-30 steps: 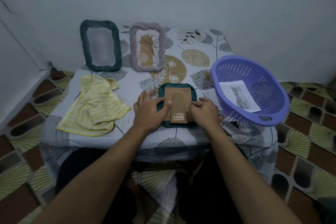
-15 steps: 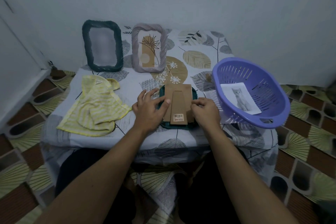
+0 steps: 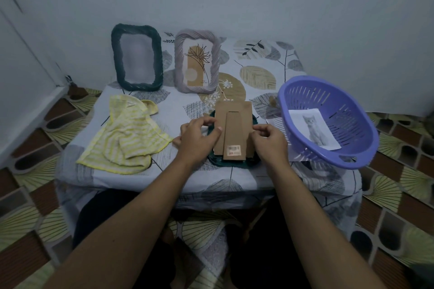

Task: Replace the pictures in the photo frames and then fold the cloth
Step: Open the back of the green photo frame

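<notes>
**Left hand [image 3: 197,139] and right hand [image 3: 270,142] pinching the backing board [image 3: 229,116]**

We see both hands at the middle of the bench [image 3: 258,178], one on each side of the brown cardboard backing board. Left hand: fingers curled, thumb tip on the board's left edge, gripping it. Right hand: fingers curled, pinching the right edge. The board has a stand strip down its middle and a barcode sticker [image 3: 234,148] at the near end. It lies over a teal frame [image 3: 231,163] that is face down on the bench, and its far end sticks out past the frame's far rim. We cannot tell whether the board is lifted clear or still touching.

Two more frames stand upright at the back by the wall. The dark green frame [image 3: 137,57] is on the left; what it holds is too blurred to tell. The grey frame [image 3: 198,61] beside it holds a plant print [image 3: 197,63].

The yellow cloth [image 3: 124,139] lies crumpled and unfolded on the bench, just left of the left hand. The purple basket [image 3: 328,91] sits tilted at the right edge of the bench, with a cat picture [image 3: 313,128] inside.
</notes>
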A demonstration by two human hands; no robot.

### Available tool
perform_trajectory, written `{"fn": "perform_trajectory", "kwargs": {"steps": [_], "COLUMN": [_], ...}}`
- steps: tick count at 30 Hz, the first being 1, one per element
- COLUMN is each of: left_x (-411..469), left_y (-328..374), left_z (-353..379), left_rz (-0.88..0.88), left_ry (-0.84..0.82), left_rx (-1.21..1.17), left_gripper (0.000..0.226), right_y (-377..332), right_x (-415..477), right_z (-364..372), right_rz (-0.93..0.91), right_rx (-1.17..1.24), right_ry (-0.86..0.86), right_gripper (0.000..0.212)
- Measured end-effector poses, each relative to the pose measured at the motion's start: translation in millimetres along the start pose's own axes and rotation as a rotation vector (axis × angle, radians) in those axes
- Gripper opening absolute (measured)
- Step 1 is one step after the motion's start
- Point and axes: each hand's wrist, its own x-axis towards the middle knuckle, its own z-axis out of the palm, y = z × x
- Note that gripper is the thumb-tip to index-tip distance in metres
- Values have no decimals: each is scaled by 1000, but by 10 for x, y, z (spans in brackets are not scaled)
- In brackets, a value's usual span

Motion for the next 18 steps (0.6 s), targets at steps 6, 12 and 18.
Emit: {"fn": "perform_trajectory", "kwargs": {"steps": [6,12,18], "left_x": [51,84,102], "left_y": [122,139,-191], "left_z": [-16,-231,-576], "left_rz": [-18,-60,-175], "left_ry": [-8,52,79], "left_rx": [-219,-280,-152], "left_gripper": [18,22,22], "right_y": [-53,-239,-428], "right_x": [18,-61,-240], "right_z": [8,156,472], "right_rz": [3,2,-15], "right_rx": [61,171,17], "right_ry": [-5,-84,-286], "right_gripper": [13,18,38]}}
